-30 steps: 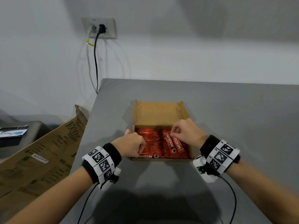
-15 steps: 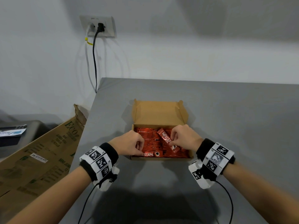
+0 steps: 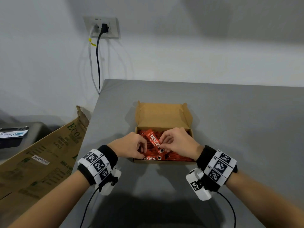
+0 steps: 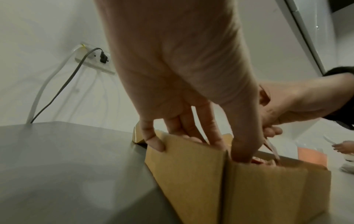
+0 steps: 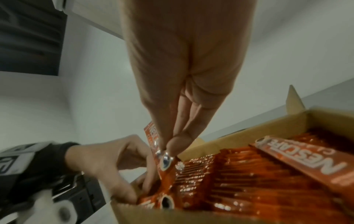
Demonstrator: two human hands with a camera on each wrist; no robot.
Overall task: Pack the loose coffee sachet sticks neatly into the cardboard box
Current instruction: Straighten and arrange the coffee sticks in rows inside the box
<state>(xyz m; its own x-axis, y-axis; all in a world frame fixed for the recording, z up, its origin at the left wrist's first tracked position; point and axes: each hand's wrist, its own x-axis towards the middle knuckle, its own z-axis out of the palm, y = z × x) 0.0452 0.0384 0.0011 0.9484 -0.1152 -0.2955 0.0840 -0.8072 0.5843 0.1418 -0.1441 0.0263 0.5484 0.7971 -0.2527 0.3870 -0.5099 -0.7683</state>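
Sachet stick (image 3: 153, 140) now lifted and angled toward 11 o'clock, pinched by right hand (image 3: 178, 144) fingers (image 5: 177, 141). Left hand (image 3: 130, 145) fingers curled into cardboard box (image 3: 162, 115), parting the row. Insertion imminent, judged.

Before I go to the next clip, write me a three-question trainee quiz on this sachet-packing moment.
1. True or false: the cardboard box has its lid flap open.
2. Which of the hands pinches the tilted sachet stick near its end? A) left hand B) right hand
3. Fill in: the left hand's fingers reach into the box at its near-____ corner.

Key: 1 true; 2 B; 3 left.
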